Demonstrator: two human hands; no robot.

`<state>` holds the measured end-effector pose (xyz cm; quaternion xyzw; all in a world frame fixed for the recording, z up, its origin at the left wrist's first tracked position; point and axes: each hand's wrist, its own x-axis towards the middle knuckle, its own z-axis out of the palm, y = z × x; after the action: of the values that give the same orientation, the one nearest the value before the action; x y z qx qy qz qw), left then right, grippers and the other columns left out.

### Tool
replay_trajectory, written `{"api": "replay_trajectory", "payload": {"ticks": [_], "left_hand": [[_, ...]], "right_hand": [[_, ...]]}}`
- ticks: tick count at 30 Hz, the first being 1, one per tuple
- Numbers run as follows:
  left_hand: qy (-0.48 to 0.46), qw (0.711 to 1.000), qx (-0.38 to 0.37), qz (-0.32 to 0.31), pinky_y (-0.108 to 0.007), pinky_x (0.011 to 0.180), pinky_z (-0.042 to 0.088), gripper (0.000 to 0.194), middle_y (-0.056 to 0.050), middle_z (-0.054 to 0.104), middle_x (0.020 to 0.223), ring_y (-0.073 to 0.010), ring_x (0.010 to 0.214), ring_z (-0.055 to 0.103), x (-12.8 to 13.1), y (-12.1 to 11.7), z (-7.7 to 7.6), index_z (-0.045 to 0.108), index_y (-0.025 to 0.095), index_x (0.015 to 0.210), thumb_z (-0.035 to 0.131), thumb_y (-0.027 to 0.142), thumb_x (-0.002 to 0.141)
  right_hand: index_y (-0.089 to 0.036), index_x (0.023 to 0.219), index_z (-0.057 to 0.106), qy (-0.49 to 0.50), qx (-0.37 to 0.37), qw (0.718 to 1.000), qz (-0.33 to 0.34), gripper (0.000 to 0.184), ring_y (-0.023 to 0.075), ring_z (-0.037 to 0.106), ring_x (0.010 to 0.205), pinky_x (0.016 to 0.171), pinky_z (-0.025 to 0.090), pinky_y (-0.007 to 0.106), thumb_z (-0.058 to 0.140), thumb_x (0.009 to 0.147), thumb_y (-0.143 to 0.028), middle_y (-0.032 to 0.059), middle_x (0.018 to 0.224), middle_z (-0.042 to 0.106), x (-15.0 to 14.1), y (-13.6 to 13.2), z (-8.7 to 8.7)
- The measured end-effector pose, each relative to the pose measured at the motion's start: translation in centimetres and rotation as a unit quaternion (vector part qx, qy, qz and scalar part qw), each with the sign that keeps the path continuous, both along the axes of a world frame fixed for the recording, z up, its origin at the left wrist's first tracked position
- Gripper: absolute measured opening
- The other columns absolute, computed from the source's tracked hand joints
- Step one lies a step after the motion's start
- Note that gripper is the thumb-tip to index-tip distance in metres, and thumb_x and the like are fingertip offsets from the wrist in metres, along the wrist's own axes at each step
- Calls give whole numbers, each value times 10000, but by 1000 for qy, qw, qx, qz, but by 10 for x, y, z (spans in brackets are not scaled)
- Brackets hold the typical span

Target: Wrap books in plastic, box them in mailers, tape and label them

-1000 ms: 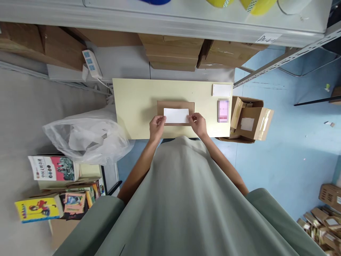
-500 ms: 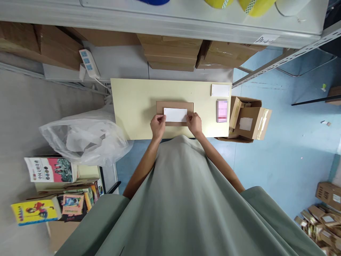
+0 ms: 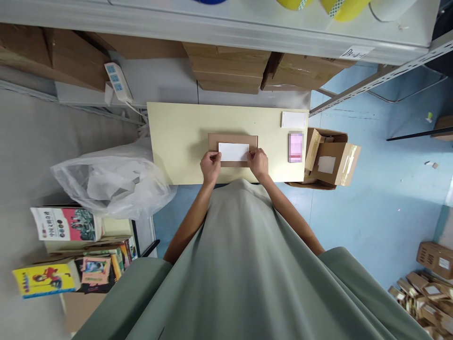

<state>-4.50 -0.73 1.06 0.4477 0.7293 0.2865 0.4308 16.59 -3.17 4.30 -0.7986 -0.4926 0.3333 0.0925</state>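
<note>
A flat brown cardboard box lies on the pale yellow tabletop, in front of my body. Over its front part is a white paper label. My left hand pinches the label's left end between thumb and fingers. At the other end, my right hand has its fingers closed on the label's right edge. Whether the label touches the box all over, I cannot tell. On the table's right side lie a stack of white labels and a pink pack, blurred in the picture.
An open carton with smaller boxes stands right of the table. To the left are a clear plastic bag and several books. A metal shelf spans the far side, with cartons and a power strip beneath.
Almost nothing differs. The view has shifted very slightly; both hands keep their pinch on the label over the box.
</note>
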Motion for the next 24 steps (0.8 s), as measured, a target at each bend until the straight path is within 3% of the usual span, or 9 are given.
{"api": "replay_trajectory", "payload": {"ticks": [6, 14, 24], "left_hand": [[4, 1000, -4, 3, -365, 890, 563, 112, -55, 779, 922, -231, 870, 711, 2, -1, 3, 707, 236, 909, 724, 344, 931], [2, 1000, 0, -1, -367, 889, 571, 111, -50, 794, 936, -227, 869, 716, 3, -2, 1, 702, 247, 906, 727, 353, 927], [5, 1000, -6, 10, -370, 889, 573, 98, -58, 797, 947, -235, 887, 721, 2, -1, 4, 696, 241, 903, 713, 328, 945]], "right_hand": [[-232, 951, 753, 6, -47, 999, -12, 167, 267, 759, 1001, 877, 572, 353, 693, 1069, -334, 100, 1143, 814, 10, 2, 10], [-247, 883, 840, 29, -118, 992, 40, 61, 308, 805, 991, 848, 600, 364, 845, 915, -299, 105, 1022, 861, 24, 6, 21], [-230, 996, 821, 12, -27, 999, -17, 121, 316, 785, 1063, 933, 595, 408, 712, 1048, -241, 107, 1153, 856, 12, 55, 19]]}}
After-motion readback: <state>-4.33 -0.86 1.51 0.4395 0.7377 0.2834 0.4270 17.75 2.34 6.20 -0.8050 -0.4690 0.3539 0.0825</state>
